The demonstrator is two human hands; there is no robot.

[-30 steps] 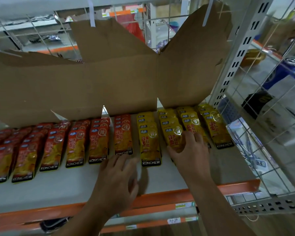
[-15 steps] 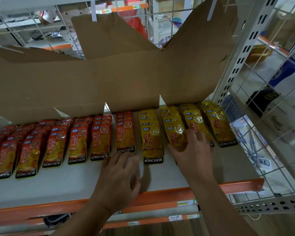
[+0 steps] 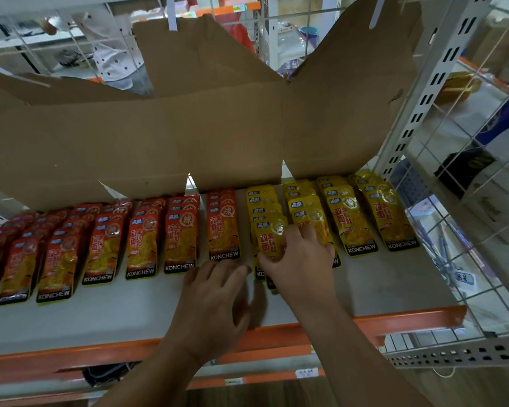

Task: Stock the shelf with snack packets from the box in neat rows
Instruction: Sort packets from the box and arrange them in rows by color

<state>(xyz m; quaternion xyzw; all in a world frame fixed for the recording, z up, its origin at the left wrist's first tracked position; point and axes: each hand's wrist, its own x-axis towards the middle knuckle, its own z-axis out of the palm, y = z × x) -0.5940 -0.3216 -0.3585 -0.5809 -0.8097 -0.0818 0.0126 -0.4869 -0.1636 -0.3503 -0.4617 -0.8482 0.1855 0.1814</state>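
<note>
Nearest you is the orange lip (image 3: pixel 394 317) of the shelf (image 3: pixel 115 315). Just past it, your left hand (image 3: pixel 215 292) lies low over the bare shelf with its fingers loosely spread and holding nothing. The fingertips are blurred, so you cannot tell whether they touch the surface. They point at the gap between the last of the red rows (image 3: pixel 141 242) and the first of the yellow rows (image 3: pixel 353 221).

Your right hand (image 3: pixel 300 259) is just beside it and further in. Its thumb and curled fingers pinch the front packet (image 3: pixel 269 239) of the leftmost yellow row. That packet is directly under this hand, its long axis running away from you like its neighbours, though it looks skewed against the row.

The right hand already has the packet, so it is probably the one to square it. The left can steady the row's edge from the gap. Behind the rows stands the opened box (image 3: pixel 188 136), flaps up; its inside is hidden.
</note>
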